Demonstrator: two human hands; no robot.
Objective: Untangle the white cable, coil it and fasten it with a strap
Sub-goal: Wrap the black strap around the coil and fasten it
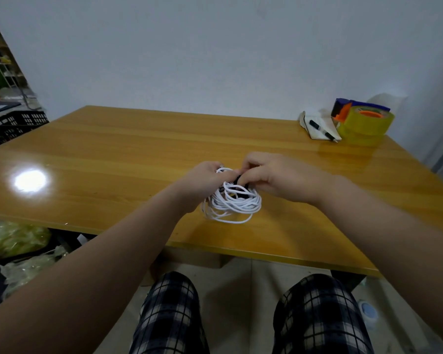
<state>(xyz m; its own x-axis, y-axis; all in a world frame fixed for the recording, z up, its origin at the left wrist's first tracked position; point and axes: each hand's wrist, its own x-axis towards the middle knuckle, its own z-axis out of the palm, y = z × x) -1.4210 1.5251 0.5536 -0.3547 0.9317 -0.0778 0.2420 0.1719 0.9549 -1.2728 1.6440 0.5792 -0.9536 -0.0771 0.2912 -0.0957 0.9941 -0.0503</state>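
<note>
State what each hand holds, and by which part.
Both the left hand and right hand grip the white cable bundle at its far, upper edge.

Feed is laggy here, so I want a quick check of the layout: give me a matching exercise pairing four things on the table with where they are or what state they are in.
Things:
1. white cable
2. tape roll
3. black pen
4. light glare

Places or states:
A. lying on a notepad, far right
B. bundled in loops, held by left hand and right hand
C. on the tabletop's left side
D. yellowish, at the far right corner

Pairs: 1-B, 2-D, 3-A, 4-C
</note>
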